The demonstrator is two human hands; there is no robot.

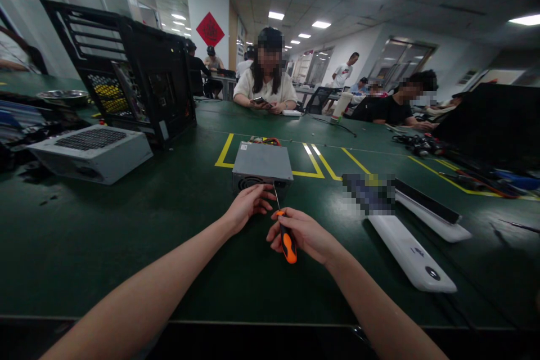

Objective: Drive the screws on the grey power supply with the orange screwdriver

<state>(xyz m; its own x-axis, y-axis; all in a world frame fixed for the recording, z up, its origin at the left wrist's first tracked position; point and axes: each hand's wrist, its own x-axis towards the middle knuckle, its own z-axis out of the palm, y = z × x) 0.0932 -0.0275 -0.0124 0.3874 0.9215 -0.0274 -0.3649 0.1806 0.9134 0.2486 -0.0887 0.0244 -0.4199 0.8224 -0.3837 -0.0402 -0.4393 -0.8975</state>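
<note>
1. Well to the left of your left fingers sits a grey metal box with a perforated top.
2. Your left hand has its fingers loosely apart; whether their tips touch metal, you cannot tell.
3. Just beyond those fingertips lies the grey rectangular metal power supply, fan side facing you.
4. Your right hand has thumb and fingers clamped on the orange-and-black screwdriver, its thin shaft pointing beyond them at the power supply's front.
</note>
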